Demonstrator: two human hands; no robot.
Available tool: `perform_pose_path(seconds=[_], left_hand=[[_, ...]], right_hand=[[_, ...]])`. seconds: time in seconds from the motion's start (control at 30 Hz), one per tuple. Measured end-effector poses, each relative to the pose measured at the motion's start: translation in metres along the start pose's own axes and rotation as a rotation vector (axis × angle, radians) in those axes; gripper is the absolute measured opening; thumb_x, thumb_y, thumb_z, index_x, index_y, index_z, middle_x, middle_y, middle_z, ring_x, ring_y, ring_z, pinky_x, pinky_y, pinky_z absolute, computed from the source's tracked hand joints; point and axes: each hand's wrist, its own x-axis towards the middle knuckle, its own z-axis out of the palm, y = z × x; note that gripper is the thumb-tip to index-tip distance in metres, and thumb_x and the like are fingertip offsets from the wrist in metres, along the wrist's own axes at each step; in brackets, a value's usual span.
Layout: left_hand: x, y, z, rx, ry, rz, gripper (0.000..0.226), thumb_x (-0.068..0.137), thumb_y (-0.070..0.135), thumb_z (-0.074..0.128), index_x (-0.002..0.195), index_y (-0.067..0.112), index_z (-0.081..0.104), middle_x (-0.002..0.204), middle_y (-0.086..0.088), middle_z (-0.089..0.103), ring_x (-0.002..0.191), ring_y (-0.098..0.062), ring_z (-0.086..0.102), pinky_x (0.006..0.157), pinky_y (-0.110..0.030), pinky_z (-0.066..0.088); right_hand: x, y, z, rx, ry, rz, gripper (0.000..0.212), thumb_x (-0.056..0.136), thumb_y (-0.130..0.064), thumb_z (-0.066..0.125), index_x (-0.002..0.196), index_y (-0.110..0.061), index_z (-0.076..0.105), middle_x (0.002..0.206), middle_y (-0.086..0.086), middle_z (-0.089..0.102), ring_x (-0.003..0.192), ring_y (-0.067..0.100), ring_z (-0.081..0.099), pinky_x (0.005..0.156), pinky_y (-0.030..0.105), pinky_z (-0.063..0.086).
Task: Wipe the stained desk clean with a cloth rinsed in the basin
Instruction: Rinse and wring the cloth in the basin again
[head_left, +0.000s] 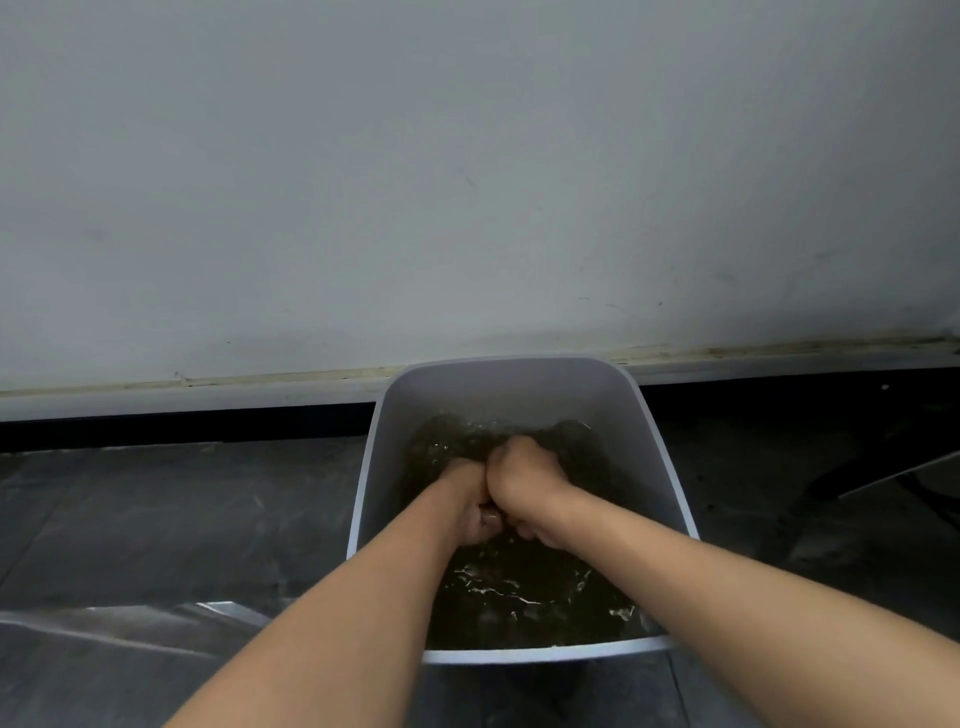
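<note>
A white rectangular basin (649, 415) stands on the dark floor against the wall, filled with murky brown water. Both my hands are plunged into it, side by side and touching. My left hand (475, 501) and my right hand (524, 486) have their fingers curled tight, gripping a dark cloth (452, 441) that lies mostly under the water beyond the knuckles. The cloth blends with the dirty water, so its outline is hard to tell. Ripples and small splashes show on the water near my forearms.
A pale grey wall (467, 182) rises right behind the basin, with a dark skirting strip (182, 423) at its foot. Dark floor (182, 519) lies left and right. A pale edge (898, 473) shows at the far right.
</note>
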Motion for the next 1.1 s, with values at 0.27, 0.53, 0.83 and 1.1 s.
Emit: perform_pose_path(seconds=[0.27, 0.53, 0.83, 1.1], left_hand=[[-0.013, 0.007, 0.003, 0.044, -0.148, 0.065, 0.027, 0.106, 0.025, 0.044, 0.085, 0.011, 0.054, 0.05, 0.0, 0.046, 0.035, -0.007, 0.032, 0.028, -0.014, 0.018], [0.006, -0.001, 0.001, 0.282, 0.058, 0.234, 0.043, 0.096, 0.013, 0.055, 0.138, 0.008, 0.047, 0.113, -0.014, 0.065, 0.094, -0.026, 0.066, 0.063, -0.033, 0.056], [0.009, -0.007, 0.006, 0.376, -0.042, 0.087, 0.029, 0.106, 0.023, 0.044, 0.126, 0.005, 0.054, 0.094, -0.016, 0.063, 0.065, -0.023, 0.059, 0.045, -0.029, 0.05], [0.001, 0.005, -0.002, -0.053, 0.051, 0.095, 0.028, 0.105, 0.016, 0.038, 0.113, -0.001, 0.059, 0.089, -0.018, 0.061, 0.08, -0.029, 0.06, 0.068, -0.039, 0.051]], right_hand=[[0.014, 0.011, -0.022, -0.167, 0.169, -0.088, 0.024, 0.104, -0.014, 0.041, 0.103, -0.004, 0.063, 0.108, 0.016, 0.067, 0.098, 0.033, 0.066, 0.078, 0.037, 0.054], [0.022, 0.03, -0.015, -0.822, 0.0, -0.214, 0.067, 0.09, -0.007, 0.063, 0.143, -0.016, 0.023, 0.144, 0.022, 0.023, 0.119, 0.04, 0.052, 0.097, 0.047, 0.052], [0.027, 0.024, -0.004, -0.354, -0.09, -0.038, 0.051, 0.099, -0.009, 0.054, 0.146, -0.004, 0.037, 0.152, 0.022, 0.039, 0.136, 0.034, 0.045, 0.107, 0.038, 0.042], [-0.001, 0.0, 0.009, 0.07, 0.094, -0.02, 0.032, 0.107, -0.022, 0.035, 0.099, -0.009, 0.063, 0.106, 0.011, 0.067, 0.097, 0.025, 0.066, 0.087, 0.038, 0.056]])
